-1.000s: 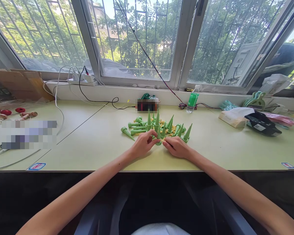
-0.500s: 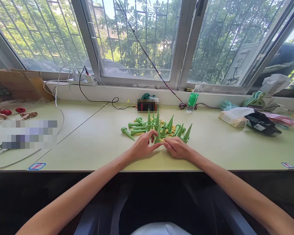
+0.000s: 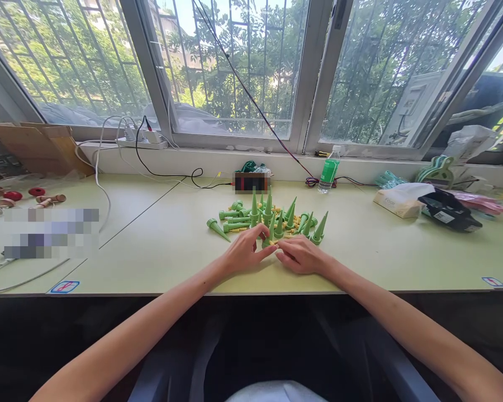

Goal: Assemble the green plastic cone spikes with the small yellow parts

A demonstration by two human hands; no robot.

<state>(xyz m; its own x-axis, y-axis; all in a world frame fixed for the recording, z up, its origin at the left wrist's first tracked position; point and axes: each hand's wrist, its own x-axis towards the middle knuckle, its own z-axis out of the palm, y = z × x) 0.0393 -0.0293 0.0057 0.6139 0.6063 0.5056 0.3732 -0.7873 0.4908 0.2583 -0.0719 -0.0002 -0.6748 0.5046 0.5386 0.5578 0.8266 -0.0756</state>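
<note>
A green spike (image 3: 271, 233) is positioned roughly upright at the near side of the spike group, on the counter (image 3: 151, 240). Its base is clamped in the grip of the left hand (image 3: 246, 248). A small yellow piece (image 3: 274, 243) is located at the right of the base and is met by the right hand (image 3: 300, 254); whether that grip is clamped on it cannot be told. Additional spikes (image 3: 290, 213) are stood upright beyond, with others laid flat toward the left. A labelled bottle (image 3: 329, 171) is placed at the far right.

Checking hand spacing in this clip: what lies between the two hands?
In the head view, a green cone and a small yellow piece lie between the left hand and the right hand.
</note>
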